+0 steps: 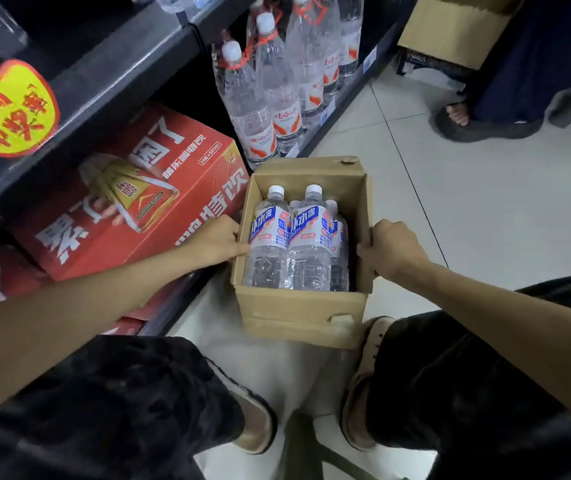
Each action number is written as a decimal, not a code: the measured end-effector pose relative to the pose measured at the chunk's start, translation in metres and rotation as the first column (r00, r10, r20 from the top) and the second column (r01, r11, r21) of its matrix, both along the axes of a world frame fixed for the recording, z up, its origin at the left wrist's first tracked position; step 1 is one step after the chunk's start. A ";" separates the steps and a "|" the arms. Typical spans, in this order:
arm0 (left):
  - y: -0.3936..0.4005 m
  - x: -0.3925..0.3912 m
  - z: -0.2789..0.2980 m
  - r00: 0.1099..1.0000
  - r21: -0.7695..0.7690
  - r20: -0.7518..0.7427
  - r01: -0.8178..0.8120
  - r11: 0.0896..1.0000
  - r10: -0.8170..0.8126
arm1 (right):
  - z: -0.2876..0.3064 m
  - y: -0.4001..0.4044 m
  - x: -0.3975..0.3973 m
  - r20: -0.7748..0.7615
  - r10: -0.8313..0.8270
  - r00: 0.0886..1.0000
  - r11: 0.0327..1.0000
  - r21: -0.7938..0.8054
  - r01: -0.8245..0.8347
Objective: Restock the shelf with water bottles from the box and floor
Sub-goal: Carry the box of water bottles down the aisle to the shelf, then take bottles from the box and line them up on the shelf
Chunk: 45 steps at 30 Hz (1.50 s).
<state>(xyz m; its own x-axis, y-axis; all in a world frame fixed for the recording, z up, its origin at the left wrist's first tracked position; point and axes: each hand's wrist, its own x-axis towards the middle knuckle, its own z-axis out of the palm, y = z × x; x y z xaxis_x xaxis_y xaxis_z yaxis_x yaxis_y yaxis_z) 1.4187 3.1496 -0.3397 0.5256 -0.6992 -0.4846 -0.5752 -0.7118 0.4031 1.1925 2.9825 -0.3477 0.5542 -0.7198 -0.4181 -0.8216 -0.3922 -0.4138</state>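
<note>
**Both hands on the box, bottles not yet lifted**

The dark shelf (110, 81) runs along the left, its bottom tier holding a red drinks carton (131, 195) and, further along, tall water jugs (270, 98) with white caps. On the tiled floor (450, 202) just beside that tier sits the open cardboard box (297, 313), between the person's knees. Inside it stand the water bottles (287, 237), upright and packed close, blue-and-white labels facing up.

The left hand (216, 242) grips the box's left wall, fingers curled over the rim and touching the nearest bottle. The right hand (389, 249) grips the right wall the same way, fingers folded over the edge.

The risk, as I judge it, lies in the thin walls: if the box is lifted by them, they may bow or tear under the bottles' weight. A second person's sandalled foot (460, 119) stands near enough to be bumped.
</note>
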 end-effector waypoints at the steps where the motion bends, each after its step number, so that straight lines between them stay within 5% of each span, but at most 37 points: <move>1: 0.001 -0.001 0.003 0.999 -0.006 0.040 0.029 1.000 -0.029 | -0.001 -0.001 -0.001 -0.009 0.014 1.000 0.999 -0.042 -0.015; 5: 0.003 0.003 0.013 0.973 -0.099 0.196 0.146 0.984 -0.125 | 0.003 -0.010 -0.001 0.097 0.067 0.993 0.972 -0.230 -0.044; 9: -0.009 0.018 0.028 0.972 -0.249 0.223 0.134 0.959 -0.078 | 0.010 -0.008 0.021 0.171 0.324 0.930 0.868 -0.446 -0.221; 12: -0.027 0.024 0.030 0.932 -0.248 0.313 0.268 0.931 -0.185 | 0.010 0.006 0.046 0.227 0.359 0.905 0.911 -0.298 -0.286; 16: -0.047 0.021 0.013 0.785 -0.011 0.470 0.462 0.887 -0.404 | -0.002 0.012 0.075 0.200 0.217 0.955 0.976 -0.063 -0.208; 21: -0.057 0.015 -0.003 0.641 0.217 0.571 0.485 0.847 -0.513 | -0.012 0.003 0.093 0.179 0.043 0.983 0.994 0.095 -0.060; 31: -0.067 0.000 -0.013 0.805 0.292 0.421 0.316 0.903 -0.418 | -0.029 -0.004 0.096 0.157 -0.166 0.974 0.933 0.345 0.103; 38: -0.053 -0.014 -0.010 0.875 0.013 0.420 0.262 0.965 -0.243 | -0.018 0.003 0.084 0.351 -0.313 0.882 0.900 0.407 0.157; 45: -0.040 -0.037 0.006 0.935 -0.315 0.333 0.232 0.920 -0.121 | 0.001 0.004 0.058 0.572 -0.388 0.723 0.895 0.422 0.146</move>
